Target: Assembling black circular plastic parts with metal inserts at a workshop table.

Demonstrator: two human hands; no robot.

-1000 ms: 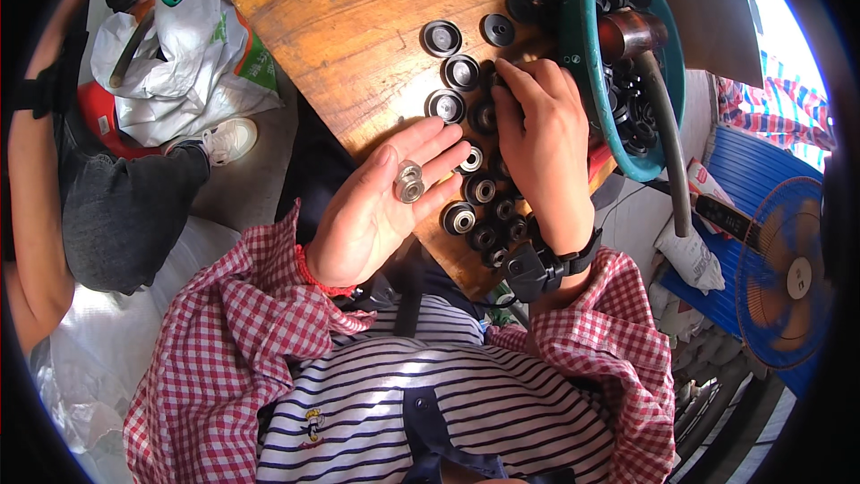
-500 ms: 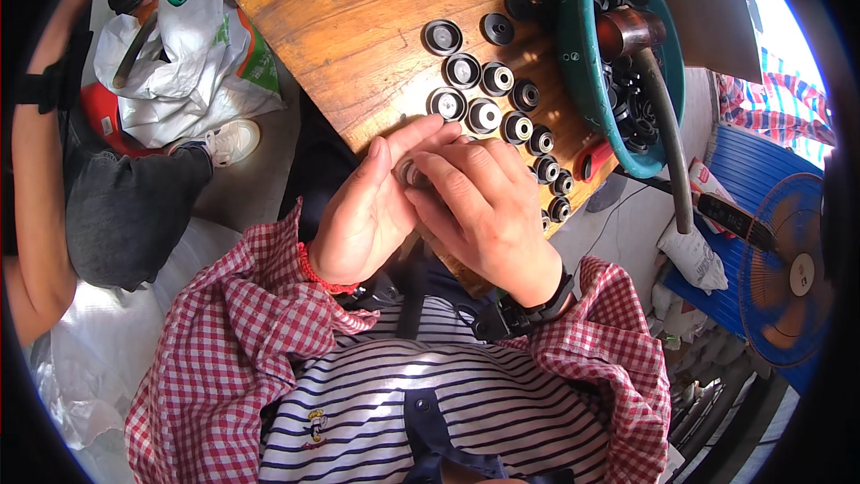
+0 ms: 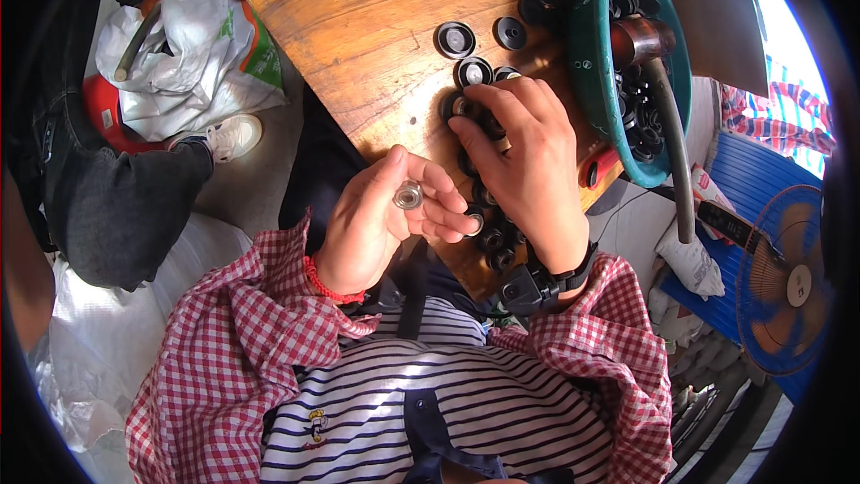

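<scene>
- Nearest, the left hand (image 3: 376, 215) is cupped palm-up just off the near edge of the bench (image 3: 358, 45); its grip is half closed, thumb and fingers pinching a small silver metal ring (image 3: 408, 194), likely a bearing or bushing, though the view is too small to be sure.
- Just beyond, the right hand (image 3: 528, 161) lies over the bench edge, fingertips curled down onto a black round cap with a pale centre (image 3: 463, 108); the grip looks closed on that piece, but the fingers hide how firmly.
- Under and beside that hand, a row of like black caps (image 3: 491, 237) runs along the bench edge toward the body; these appear already fitted with centres, so that part of the work seems done.
- Farther on, a few single caps (image 3: 455, 38) lie apart on the bare wood; whether they are finished or waiting I cannot tell.
- Farthest, a teal basin (image 3: 587, 63) holds a heap of loose black parts (image 3: 638, 116), with a brown cylinder and dark hose across its rim; judging by that heap, plenty remains to do.
</scene>
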